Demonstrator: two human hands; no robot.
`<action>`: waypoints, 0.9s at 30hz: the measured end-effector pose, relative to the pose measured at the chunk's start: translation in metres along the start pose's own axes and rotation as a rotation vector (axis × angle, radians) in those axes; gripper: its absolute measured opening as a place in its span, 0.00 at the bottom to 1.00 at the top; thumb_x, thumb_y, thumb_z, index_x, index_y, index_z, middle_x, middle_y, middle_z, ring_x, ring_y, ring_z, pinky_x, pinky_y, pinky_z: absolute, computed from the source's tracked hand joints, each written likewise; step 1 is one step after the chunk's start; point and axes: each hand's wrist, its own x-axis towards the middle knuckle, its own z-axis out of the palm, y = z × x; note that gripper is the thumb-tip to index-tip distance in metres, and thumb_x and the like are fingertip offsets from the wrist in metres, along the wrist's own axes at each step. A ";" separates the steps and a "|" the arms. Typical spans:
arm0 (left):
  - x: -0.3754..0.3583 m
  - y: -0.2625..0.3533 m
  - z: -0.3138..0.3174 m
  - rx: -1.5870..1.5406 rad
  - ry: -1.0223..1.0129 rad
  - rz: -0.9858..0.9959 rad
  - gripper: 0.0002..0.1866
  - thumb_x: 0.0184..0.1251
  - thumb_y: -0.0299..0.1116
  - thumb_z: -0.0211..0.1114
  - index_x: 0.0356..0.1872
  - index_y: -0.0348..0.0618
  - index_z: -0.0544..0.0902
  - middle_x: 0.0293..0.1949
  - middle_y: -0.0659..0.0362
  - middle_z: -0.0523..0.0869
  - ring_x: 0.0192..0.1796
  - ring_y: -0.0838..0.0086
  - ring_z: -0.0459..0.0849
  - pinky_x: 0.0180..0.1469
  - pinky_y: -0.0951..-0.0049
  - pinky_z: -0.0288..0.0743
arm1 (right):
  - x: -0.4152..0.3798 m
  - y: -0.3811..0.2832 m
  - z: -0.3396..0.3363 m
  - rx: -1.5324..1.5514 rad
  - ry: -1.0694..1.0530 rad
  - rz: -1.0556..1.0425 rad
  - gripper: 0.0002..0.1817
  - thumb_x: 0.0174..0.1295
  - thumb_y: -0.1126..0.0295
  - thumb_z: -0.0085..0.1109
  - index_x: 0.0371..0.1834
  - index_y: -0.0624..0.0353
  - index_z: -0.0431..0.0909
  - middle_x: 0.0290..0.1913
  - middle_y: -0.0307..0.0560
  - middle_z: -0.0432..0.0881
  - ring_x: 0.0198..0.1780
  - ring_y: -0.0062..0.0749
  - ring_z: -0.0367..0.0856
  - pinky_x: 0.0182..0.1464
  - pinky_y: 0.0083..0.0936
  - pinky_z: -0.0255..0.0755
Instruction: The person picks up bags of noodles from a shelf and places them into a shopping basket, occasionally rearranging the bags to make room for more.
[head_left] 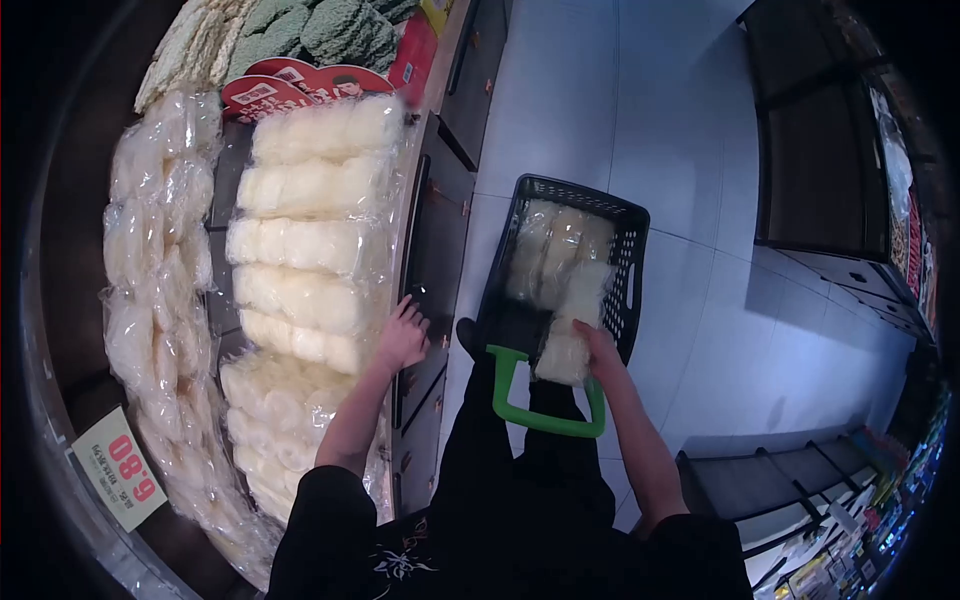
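My right hand (597, 352) is closed on a clear-wrapped pack of pale noodles (567, 350), held at a slant over the near right part of a black basket (628, 215). Inside the basket's far end lie more wrapped packs (562, 245) side by side. The basket's green handle (548, 424) is folded toward my body. My left hand (405, 338) rests at the shelf's edge, fingers apart and holding nothing. Close to its left is a row of wrapped white noodle packs (305, 247) on the display.
Flatter wrapped packs (155, 250) line the display's far left, with a price sign (118, 468) below. Red signs (300, 88) and green bundles (340, 35) stand at the top. Dark cabinets (815, 130) rise at the right; shelving (760, 490) is lower right.
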 end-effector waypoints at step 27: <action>0.007 -0.002 0.008 -0.117 0.138 -0.061 0.28 0.54 0.36 0.58 0.56 0.32 0.76 0.28 0.54 0.80 0.41 0.68 0.82 0.72 0.56 0.60 | 0.363 0.102 0.005 -0.593 0.164 -0.294 0.38 0.54 0.69 0.63 0.70 0.61 0.62 0.45 0.54 0.83 0.49 0.39 0.81 0.52 0.35 0.74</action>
